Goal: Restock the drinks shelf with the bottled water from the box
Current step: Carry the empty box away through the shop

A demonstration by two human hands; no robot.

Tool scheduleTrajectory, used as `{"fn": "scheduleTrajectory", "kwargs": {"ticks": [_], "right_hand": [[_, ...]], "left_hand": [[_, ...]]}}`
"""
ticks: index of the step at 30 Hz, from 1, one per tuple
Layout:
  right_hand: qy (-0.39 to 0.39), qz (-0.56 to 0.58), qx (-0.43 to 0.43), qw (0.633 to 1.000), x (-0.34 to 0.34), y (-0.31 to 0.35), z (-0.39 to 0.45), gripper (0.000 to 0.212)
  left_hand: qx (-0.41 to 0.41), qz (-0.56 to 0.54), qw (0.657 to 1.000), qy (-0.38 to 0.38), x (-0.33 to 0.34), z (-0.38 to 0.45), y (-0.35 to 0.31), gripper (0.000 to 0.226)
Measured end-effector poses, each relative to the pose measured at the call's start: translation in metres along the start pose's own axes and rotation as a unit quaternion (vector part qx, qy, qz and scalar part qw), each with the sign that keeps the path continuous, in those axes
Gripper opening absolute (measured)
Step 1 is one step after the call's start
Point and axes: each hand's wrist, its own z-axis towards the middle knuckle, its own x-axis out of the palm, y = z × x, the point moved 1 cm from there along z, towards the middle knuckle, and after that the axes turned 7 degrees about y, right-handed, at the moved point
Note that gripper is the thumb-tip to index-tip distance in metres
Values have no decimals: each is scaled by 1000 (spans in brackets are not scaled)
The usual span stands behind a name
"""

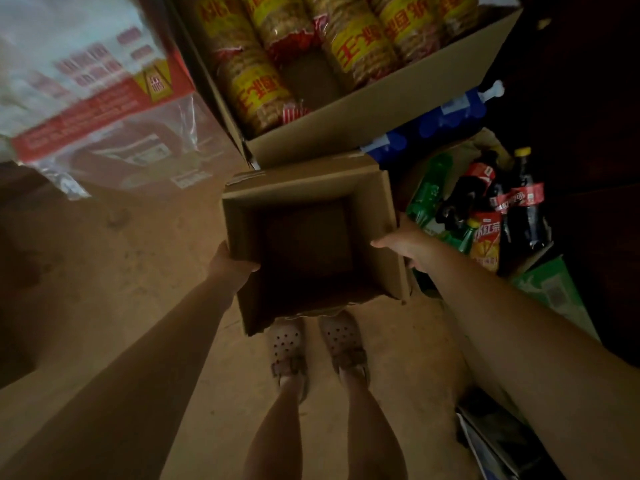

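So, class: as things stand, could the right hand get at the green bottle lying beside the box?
Probably not yet. The right hand grips the wall of the empty cardboard box, so it is busy. The green bottle lies close by, uncovered, once the hand lets go.

You stand on a dusty tan floor [138,271] in perforated clogs [287,351]. Far ahead of you sits a large cardboard box of biscuit rolls [381,109], left of it a clear plastic bag [104,133], and at right a carton of soda bottles [485,209].
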Motion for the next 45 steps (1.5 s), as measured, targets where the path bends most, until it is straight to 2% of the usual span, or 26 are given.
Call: {"fn": "scheduleTrajectory", "kwargs": {"ticks": [4,6,9,16,21,25,28,35,38,45], "right_hand": [[-1,-35,-14,999,4,-6,7,58],[-3,-47,-19,999,3,-6,3,52],[-8,-58,-23,998,0,-5,-16,50],[35,-75,-18,996,-3,6,-90,46],[29,-108,-52,992,3,27,-154,41],[52,-159,-83,982,5,59,-213,38],[58,-223,-115,966,10,93,-259,38],[56,-318,-200,925,52,164,-365,55],[71,-367,-240,896,80,188,-410,62],[119,-458,-329,817,175,218,-523,57]], "left_hand": [[17,15,1000,-10,-1,5,8,47],[26,20,999,-11,-2,0,9,45],[26,20,999,-8,-4,-17,9,46],[19,-3,1000,6,-29,-89,15,49],[44,-15,999,-20,-60,-156,13,44],[55,-31,998,-21,-100,-211,15,36],[54,-67,996,-31,-134,-256,21,26],[79,-182,977,-84,-198,-358,51,33],[84,-211,968,-111,-226,-402,74,38],[87,-273,935,-209,-283,-500,162,33]]}}
